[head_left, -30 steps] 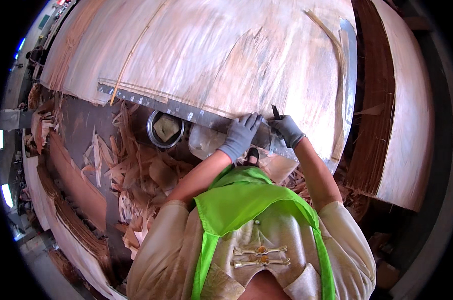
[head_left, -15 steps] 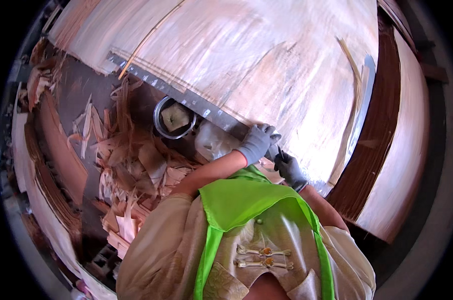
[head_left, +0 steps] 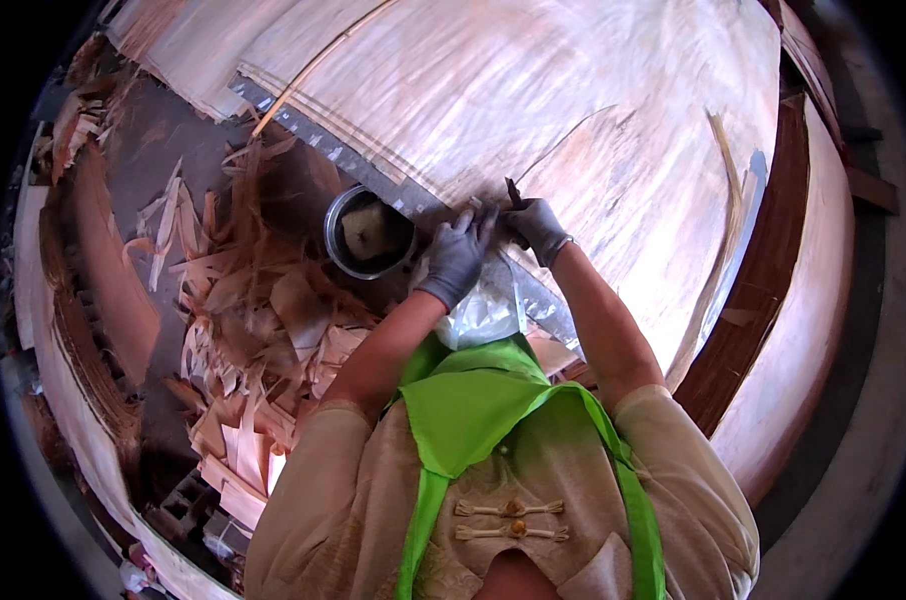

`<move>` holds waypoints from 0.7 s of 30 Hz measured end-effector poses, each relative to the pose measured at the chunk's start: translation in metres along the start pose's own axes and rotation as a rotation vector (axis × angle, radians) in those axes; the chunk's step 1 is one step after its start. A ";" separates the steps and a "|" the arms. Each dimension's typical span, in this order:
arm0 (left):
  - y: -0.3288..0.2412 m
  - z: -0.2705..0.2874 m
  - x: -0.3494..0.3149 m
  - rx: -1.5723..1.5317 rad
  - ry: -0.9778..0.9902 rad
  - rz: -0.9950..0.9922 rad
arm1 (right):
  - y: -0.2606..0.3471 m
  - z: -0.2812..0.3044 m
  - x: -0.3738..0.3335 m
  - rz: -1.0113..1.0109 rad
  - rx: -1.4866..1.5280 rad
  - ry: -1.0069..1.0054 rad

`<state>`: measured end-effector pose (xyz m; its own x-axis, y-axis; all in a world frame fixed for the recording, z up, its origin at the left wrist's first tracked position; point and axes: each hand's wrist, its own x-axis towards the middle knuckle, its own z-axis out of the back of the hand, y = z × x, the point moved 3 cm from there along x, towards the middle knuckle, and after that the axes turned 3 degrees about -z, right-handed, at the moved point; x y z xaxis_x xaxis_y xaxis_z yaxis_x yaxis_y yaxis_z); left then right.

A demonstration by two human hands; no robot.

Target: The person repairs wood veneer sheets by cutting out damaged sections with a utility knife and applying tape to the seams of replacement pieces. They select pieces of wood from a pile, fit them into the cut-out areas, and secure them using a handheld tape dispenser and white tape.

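A large pale wood veneer sheet [head_left: 623, 150] lies before me, with a dark strip bearing light marks [head_left: 318, 140] along its near-left edge. My left hand [head_left: 455, 262], in a grey glove, is at this edge with its fingers bent together; what they pinch, if anything, is hard to make out. Just to its right my right hand [head_left: 540, 230], also gloved, is closed around a slim dark tool [head_left: 513, 192], whose far end sticks up past the fingers. Its kind is not clear. A clear plastic bag [head_left: 485, 308] hangs below both hands.
A round metal-rimmed bowl [head_left: 335, 235] with a pale lump inside stands left of my left hand. Torn veneer scraps [head_left: 273, 320] are heaped at the left. One long narrow strip [head_left: 303, 75] crosses the sheet's far-left edge; another [head_left: 723, 200] lies at right. Stacked brown veneer [head_left: 748, 330] stands beyond.
Both hands have moved left and farther away along the sheet's edge. The right hand now lies farther onto the sheet, its dark tool pointing away. More of the plastic bag shows.
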<state>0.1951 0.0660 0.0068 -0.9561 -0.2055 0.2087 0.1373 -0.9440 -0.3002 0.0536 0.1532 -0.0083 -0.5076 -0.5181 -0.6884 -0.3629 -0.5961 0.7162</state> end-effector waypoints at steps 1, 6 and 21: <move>-0.003 -0.006 0.005 -0.005 0.056 -0.035 | -0.002 0.003 0.000 0.001 0.024 0.004; -0.012 -0.011 0.010 0.155 0.128 -0.022 | -0.023 0.019 -0.020 0.076 -0.074 -0.044; -0.028 -0.005 0.110 0.237 0.025 -0.011 | 0.049 0.114 0.034 0.195 -0.003 -0.074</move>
<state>0.0845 0.0713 0.0338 -0.9636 -0.1909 0.1871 0.1807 -0.9810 -0.0702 -0.0710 0.1762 0.0163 -0.6242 -0.5775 -0.5261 -0.2493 -0.4909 0.8348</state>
